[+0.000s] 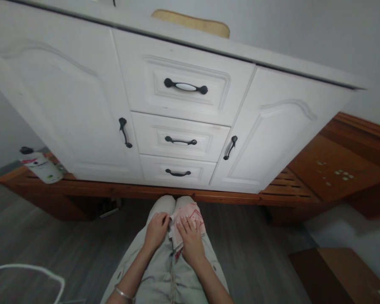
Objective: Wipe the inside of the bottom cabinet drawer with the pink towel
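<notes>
A folded pink cloth [199,216] with red markings lies over the thigh of my right leg, near the knee. My right hand [191,241] rests flat on top of it, fingers stretched out. At the cloth's left edge, my left hand [157,228] has its fingers curled and pinches the border, close to a small pale tag. The lower end of the cloth hangs between my legs and shows darker red. Light trousers [136,261] cover both legs beneath the hands.
Ahead stands a white cabinet [180,103] with dark handles, on a slatted wooden bench [285,185]. A white bottle [42,166] with a black cap stands at the left. A cardboard box [338,274] sits on the floor at right; a white curved tube [34,268] is at lower left.
</notes>
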Tool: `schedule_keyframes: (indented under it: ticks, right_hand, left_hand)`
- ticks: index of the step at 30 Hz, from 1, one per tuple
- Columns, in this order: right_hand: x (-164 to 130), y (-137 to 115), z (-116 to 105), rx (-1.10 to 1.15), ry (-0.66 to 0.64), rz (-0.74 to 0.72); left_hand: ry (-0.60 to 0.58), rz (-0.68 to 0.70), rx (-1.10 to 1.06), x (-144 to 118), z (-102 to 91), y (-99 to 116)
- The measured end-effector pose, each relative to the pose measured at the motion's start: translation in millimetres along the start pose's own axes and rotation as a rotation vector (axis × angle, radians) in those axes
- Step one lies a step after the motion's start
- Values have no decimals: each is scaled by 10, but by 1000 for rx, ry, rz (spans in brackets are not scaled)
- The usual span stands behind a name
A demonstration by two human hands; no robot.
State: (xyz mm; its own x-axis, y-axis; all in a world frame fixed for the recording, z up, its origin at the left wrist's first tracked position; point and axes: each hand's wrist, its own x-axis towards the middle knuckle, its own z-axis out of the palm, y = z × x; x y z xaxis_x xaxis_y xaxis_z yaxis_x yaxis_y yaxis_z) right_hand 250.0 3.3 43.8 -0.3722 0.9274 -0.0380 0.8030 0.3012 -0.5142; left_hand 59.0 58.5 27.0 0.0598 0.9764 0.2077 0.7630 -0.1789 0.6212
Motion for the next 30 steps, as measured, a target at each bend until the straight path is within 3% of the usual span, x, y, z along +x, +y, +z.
schedule_keyframes:
  ticks: [12, 15, 21, 30]
  right_hand:
    - [69, 69, -30, -97, 2, -63]
    - [71, 127, 51, -119, 96, -104]
    - [42, 250, 243, -243, 488, -56]
    - [49, 272, 301, -301, 535, -40]
  left_hand:
    - [-15, -4, 10, -36, 44, 5]
    - [-15, -4, 1, -16, 51, -5]
    - [-11, -3, -17, 25, 62, -18]
    - [3, -11, -39, 10, 35, -16]
